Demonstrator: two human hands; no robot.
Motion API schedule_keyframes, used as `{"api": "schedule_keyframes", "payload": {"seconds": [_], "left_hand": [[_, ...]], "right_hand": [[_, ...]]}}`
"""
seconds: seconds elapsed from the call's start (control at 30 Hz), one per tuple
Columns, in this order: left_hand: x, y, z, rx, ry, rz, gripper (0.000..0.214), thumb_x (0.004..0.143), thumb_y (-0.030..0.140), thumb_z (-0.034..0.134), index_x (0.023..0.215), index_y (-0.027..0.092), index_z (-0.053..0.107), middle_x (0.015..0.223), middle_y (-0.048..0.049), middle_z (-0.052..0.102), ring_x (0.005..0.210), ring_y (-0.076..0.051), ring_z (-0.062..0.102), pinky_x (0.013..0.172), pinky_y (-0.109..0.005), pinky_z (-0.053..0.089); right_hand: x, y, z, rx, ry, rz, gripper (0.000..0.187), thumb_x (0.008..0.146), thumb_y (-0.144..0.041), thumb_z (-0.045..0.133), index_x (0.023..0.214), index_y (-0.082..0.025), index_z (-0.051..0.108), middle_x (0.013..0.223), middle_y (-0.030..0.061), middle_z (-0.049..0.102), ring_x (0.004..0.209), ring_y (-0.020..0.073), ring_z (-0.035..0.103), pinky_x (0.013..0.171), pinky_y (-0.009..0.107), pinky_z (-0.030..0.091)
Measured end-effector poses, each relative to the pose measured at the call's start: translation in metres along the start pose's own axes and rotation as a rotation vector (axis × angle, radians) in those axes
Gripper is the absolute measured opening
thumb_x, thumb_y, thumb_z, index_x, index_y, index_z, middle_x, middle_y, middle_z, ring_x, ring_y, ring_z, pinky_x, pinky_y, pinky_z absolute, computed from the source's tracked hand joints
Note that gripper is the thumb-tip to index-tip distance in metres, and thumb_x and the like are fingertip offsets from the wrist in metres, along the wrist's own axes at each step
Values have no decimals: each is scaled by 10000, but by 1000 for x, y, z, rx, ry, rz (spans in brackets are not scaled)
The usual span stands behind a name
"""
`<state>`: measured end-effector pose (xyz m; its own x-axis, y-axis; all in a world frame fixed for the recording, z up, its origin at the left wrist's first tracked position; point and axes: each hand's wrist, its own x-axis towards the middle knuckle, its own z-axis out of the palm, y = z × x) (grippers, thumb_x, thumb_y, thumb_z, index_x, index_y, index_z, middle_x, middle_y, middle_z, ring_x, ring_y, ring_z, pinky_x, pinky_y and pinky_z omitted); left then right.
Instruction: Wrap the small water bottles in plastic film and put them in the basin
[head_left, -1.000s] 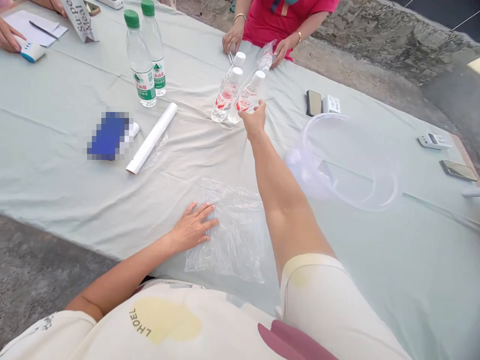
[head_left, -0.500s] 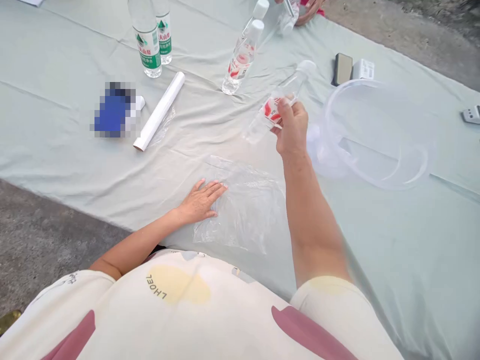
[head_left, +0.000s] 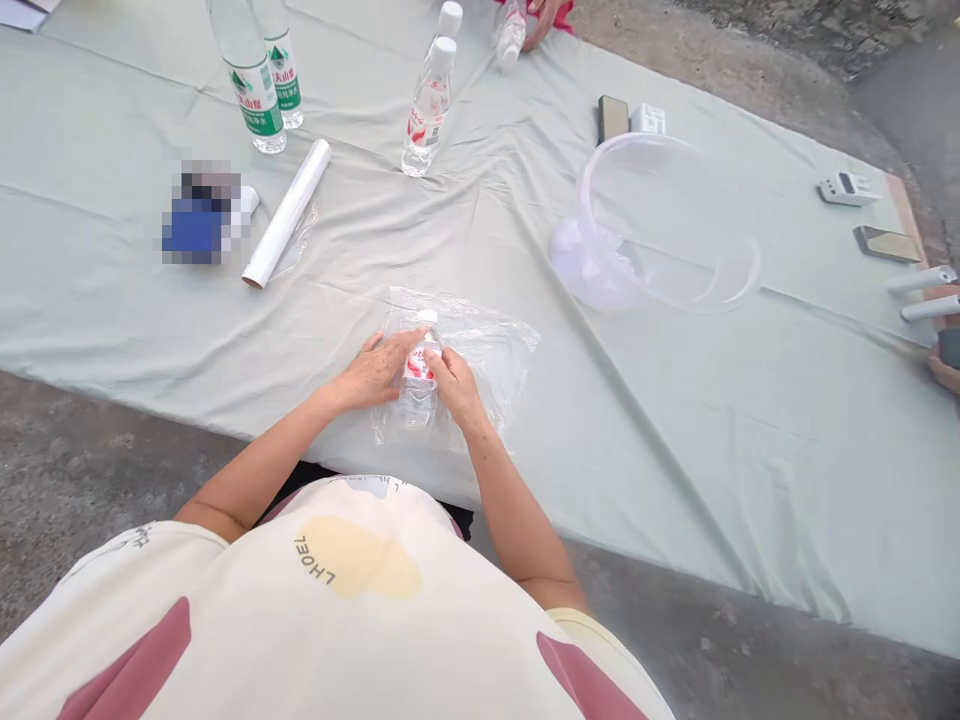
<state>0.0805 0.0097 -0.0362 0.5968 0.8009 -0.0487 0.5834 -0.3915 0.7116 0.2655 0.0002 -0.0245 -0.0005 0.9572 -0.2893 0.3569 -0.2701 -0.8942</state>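
A small clear water bottle [head_left: 419, 372] with a red label and white cap lies on a sheet of clear plastic film [head_left: 491, 345] spread on the pale green tablecloth [head_left: 465, 230]. My right hand [head_left: 454, 388] grips the bottle from its right side. My left hand [head_left: 373, 370] lies with fingers stretched out on the film and touches the bottle's left side.
A white film roll [head_left: 286, 213] lies to the far left beside a blurred blue object [head_left: 199, 215]. Two green-label bottles [head_left: 255, 85] and two small red-label bottles [head_left: 427, 100] stand farther back. A clear plastic basin [head_left: 660, 225] sits to the right. Another person's hand [head_left: 541, 18] holds a bottle at the far edge.
My right hand took a small bottle from the far group, carried it back and laid it on the film. My left hand stayed on the film and now touches the bottle.
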Motion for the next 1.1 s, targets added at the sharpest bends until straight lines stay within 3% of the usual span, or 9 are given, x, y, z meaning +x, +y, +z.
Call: {"api": "schedule_keyframes", "payload": {"seconds": [0.1, 0.17, 0.23, 0.3, 0.43, 0.53, 0.7, 0.93, 1.1], "left_hand": [[-15, 2, -13, 2, 30, 11, 896, 814, 136, 522, 1603, 289, 126, 1660, -84, 283, 1532, -274, 259, 1236, -536, 125], [-28, 4, -18, 8, 179, -50, 788, 860, 176, 500, 1586, 250, 202, 1612, -109, 367, 1493, -267, 334, 1210, -492, 221], [-41, 8, -19, 51, 362, -223, 591, 895, 216, 490, 1480, 190, 411, 1431, -137, 555, 1340, -264, 511, 1123, -438, 352], [-51, 13, -15, 134, 435, -419, 338, 916, 279, 508, 1211, 164, 627, 1143, -122, 679, 1108, -263, 624, 997, -409, 436], [-58, 27, 3, 235, 236, -483, 205, 904, 362, 580, 852, 187, 673, 870, -73, 672, 904, -246, 618, 857, -380, 451], [-56, 33, 14, 271, 126, -456, 169, 900, 256, 547, 775, 192, 642, 852, -75, 659, 916, -249, 602, 826, -375, 433], [-56, 34, 15, 227, 161, -456, 159, 866, 161, 501, 725, 201, 563, 824, -71, 638, 887, -244, 583, 790, -367, 416], [-62, 30, 8, 171, 177, -413, 162, 850, 179, 513, 693, 217, 508, 811, -47, 649, 862, -220, 596, 789, -347, 452], [-62, 29, 14, -28, 315, -333, 125, 847, 190, 512, 729, 214, 544, 1146, -84, 690, 1054, -215, 640, 912, -366, 506]], "right_hand": [[0, -3, 3, -165, 11, 45, 467, 843, -653, 566, 704, -233, 417, 695, -34, 464, 626, 131, 421, 583, 275, 332], [-2, -6, 6, -230, 30, 48, 485, 831, -683, 558, 724, -233, 410, 719, -30, 469, 642, 134, 418, 596, 279, 322], [-3, -10, 8, -270, 32, 68, 499, 832, -716, 525, 760, -231, 434, 753, -19, 500, 667, 142, 439, 614, 281, 331], [-4, -12, 9, -284, 19, 92, 514, 834, -736, 499, 866, -223, 500, 835, 5, 563, 730, 160, 501, 655, 287, 361], [-4, -15, 12, -282, 18, 113, 620, 830, -740, 493, 1146, -208, 530, 1015, 59, 638, 891, 213, 595, 750, 311, 410], [-2, -17, 12, -273, 3, 132, 611, 823, -739, 501, 1126, -210, 537, 965, 53, 658, 827, 211, 610, 707, 311, 419], [-1, -22, 8, -242, -15, 147, 648, 845, -743, 462, 1223, -217, 497, 956, 57, 674, 841, 232, 631, 706, 324, 442], [1, -28, 9, -283, 2, 158, 766, 875, -758, 401, 1357, -162, 432, 1105, 145, 693, 1059, 306, 651, 877, 396, 476], [0, -30, 18, -329, 13, 92, 767, 923, -705, 368, 1408, -115, 433, 1185, 187, 681, 1162, 328, 630, 972, 433, 458]]}}
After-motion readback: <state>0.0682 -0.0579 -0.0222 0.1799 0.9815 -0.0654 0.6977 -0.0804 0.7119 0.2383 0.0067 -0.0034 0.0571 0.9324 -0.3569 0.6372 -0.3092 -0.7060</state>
